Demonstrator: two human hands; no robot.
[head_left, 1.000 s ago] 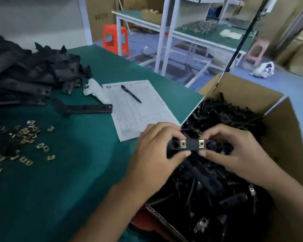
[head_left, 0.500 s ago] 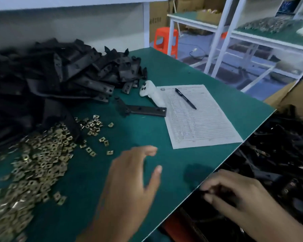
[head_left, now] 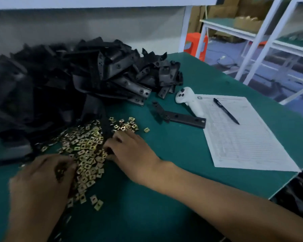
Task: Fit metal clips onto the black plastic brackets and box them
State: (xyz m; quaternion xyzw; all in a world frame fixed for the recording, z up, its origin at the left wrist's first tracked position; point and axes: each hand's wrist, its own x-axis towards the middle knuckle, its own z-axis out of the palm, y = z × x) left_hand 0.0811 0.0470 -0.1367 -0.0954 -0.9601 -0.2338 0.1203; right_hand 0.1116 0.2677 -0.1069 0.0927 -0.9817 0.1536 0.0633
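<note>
A big heap of black plastic brackets (head_left: 77,81) fills the back left of the green table (head_left: 173,198). In front of it spreads a pile of small brass-coloured metal clips (head_left: 87,149). My left hand (head_left: 40,186), blurred, rests on the pile's near left side, its fingers curled around a few clips. My right hand (head_left: 129,151) lies palm down at the pile's right edge with its fingertips dug into the clips; what they hold is hidden. One bracket (head_left: 182,117) lies alone to the right of the heap.
A white handheld controller (head_left: 189,100) lies beside a printed sheet (head_left: 241,133) with a black pen (head_left: 226,110) on it. Dark boxed brackets (head_left: 301,193) show past the table's right edge. An orange stool (head_left: 196,44) and white shelf frames (head_left: 257,37) stand behind.
Both hands left the clipped bracket in the box on the right and moved left onto the clip pile. The view swung left, away from the box.
</note>
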